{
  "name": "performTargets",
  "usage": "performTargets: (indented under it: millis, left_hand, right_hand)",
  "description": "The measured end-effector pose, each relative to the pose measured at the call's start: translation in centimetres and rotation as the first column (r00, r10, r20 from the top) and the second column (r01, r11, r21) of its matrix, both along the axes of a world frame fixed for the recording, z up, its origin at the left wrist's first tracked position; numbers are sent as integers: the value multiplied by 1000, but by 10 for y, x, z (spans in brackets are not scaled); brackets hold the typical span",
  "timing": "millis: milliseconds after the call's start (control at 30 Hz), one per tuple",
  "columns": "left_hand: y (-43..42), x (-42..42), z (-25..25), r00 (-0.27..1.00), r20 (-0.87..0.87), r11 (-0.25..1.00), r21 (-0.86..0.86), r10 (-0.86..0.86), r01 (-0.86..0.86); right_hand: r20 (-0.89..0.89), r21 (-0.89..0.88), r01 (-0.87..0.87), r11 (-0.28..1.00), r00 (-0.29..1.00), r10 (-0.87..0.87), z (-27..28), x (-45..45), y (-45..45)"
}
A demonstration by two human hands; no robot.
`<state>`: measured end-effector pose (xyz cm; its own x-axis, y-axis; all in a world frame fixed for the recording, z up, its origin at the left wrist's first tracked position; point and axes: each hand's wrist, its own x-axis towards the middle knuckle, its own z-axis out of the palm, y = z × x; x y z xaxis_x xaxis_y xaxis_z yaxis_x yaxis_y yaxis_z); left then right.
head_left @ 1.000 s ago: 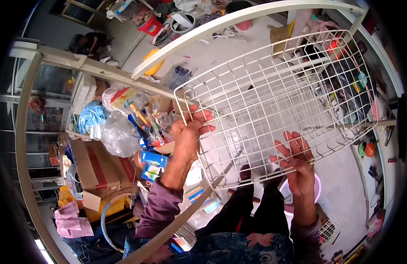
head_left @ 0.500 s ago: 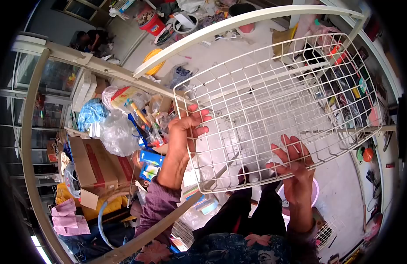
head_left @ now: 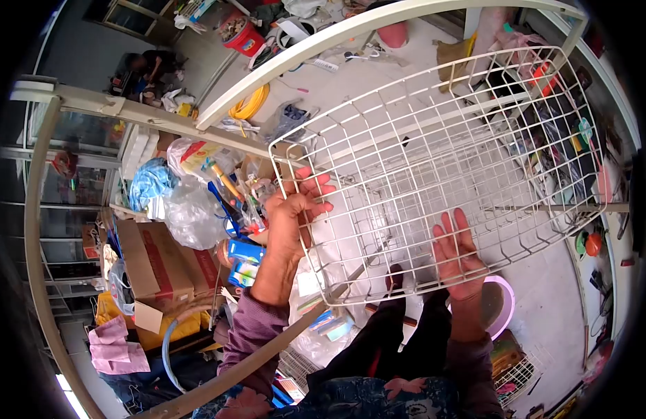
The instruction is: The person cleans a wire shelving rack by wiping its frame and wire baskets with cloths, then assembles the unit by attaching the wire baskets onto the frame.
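A white wire basket (head_left: 406, 167) spans the middle and right of the view, its grid facing the camera inside a cream metal frame (head_left: 138, 115). My left hand (head_left: 295, 209) is wrapped round the basket's left edge, with the fingertips showing through the wires. Near the basket's lower edge, my right hand (head_left: 459, 258) has its fingers stretched out and spread, palm up, against or just behind the wires; exact contact is unclear.
Left of the basket are a cardboard box (head_left: 152, 269), plastic bags (head_left: 197, 213) and loose goods. A pink-rimmed basin (head_left: 508, 307) stands low right. A red bucket (head_left: 242, 38) and yellow coil (head_left: 249, 103) lie farther off. One person (head_left: 152, 70) is upper left.
My right hand has shifted slightly left along the basket's lower edge, and its fingers have straightened. My left hand keeps its hold. The basket has moved only slightly.
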<state>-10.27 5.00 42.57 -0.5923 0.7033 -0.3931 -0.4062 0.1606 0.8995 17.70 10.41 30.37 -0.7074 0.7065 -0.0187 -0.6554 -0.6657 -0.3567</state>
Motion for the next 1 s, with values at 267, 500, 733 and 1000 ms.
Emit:
performTargets:
  millis: [267, 500, 733, 1000]
  left_hand:
    - [1, 3, 1, 1000, -19, 1000, -12, 11, -12]
    - [1, 4, 0, 1000, -6, 1000, 1, 21, -21]
    - [0, 9, 8, 999, -5, 998, -35, 43, -43]
    - [3, 10, 5, 998, -49, 999, -10, 35, -36]
  right_hand:
    - [-239, -183, -15, 983, 971, -29, 22, -74, 49]
    - [-367, -303, -58, 951, 928, -61, 16, -154, 85]
    - [-452, -234, -124, 964, 892, 4, 51, -175, 77]
    - [-502, -202, -227, 953, 859, 98, 40, -184, 80]
